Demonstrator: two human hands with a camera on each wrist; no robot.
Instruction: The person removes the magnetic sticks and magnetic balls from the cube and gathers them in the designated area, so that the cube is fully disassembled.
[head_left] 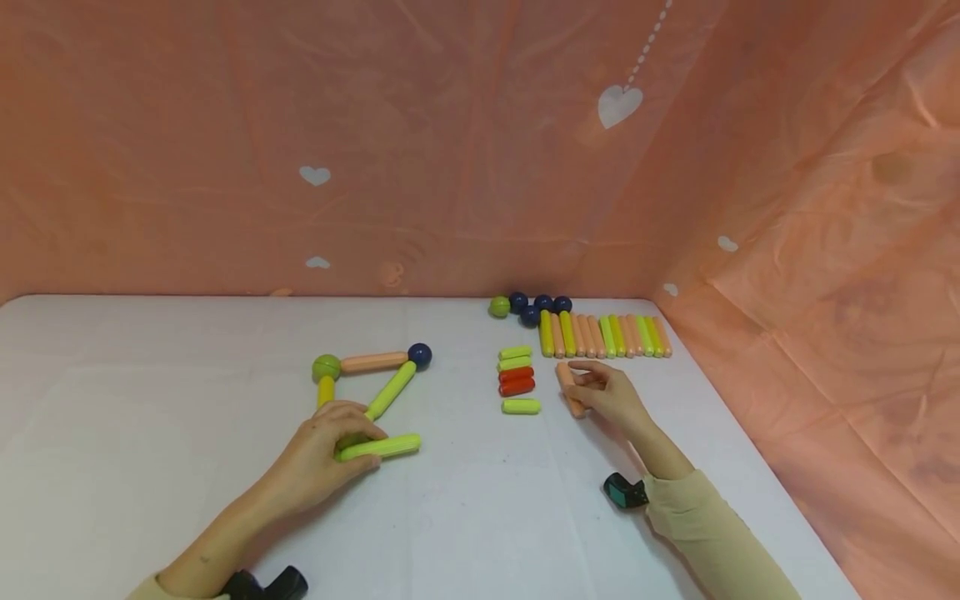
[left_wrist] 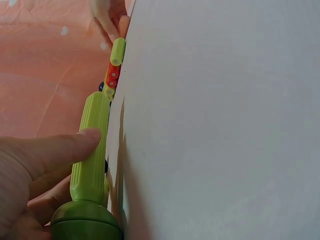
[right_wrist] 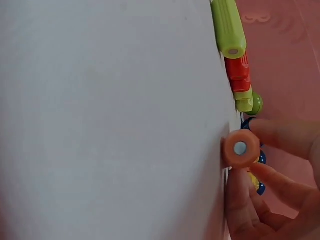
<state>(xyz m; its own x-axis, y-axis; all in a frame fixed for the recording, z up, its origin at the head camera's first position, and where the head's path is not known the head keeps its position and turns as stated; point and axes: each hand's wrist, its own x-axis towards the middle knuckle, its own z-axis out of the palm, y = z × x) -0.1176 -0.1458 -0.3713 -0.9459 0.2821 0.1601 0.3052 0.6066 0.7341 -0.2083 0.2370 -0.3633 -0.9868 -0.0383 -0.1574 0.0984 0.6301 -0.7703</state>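
Note:
My left hand (head_left: 318, 458) grips a light green rod (head_left: 393, 447), its thumb along the ribbed side. In the left wrist view a dark green ball (left_wrist: 86, 222) joins the rod's near end. Behind that hand is a frame of a green ball (head_left: 326, 367), a peach rod (head_left: 375, 362), a navy ball (head_left: 420, 356), a second light green rod (head_left: 393, 390) and a yellow rod (head_left: 326, 390); the hand hides their near ends. On the right, my right hand (head_left: 617, 402) pinches a loose peach rod (head_left: 565, 380) at the table; its pale round tip faces the right wrist camera.
Short green and red pieces (head_left: 517, 375) lie stacked between the hands, with one green piece (head_left: 521, 407) nearer. Behind them stand a row of coloured rods (head_left: 607, 335) and several balls (head_left: 529, 316). An orange curtain (head_left: 450, 150) borders the white table (head_left: 480, 517).

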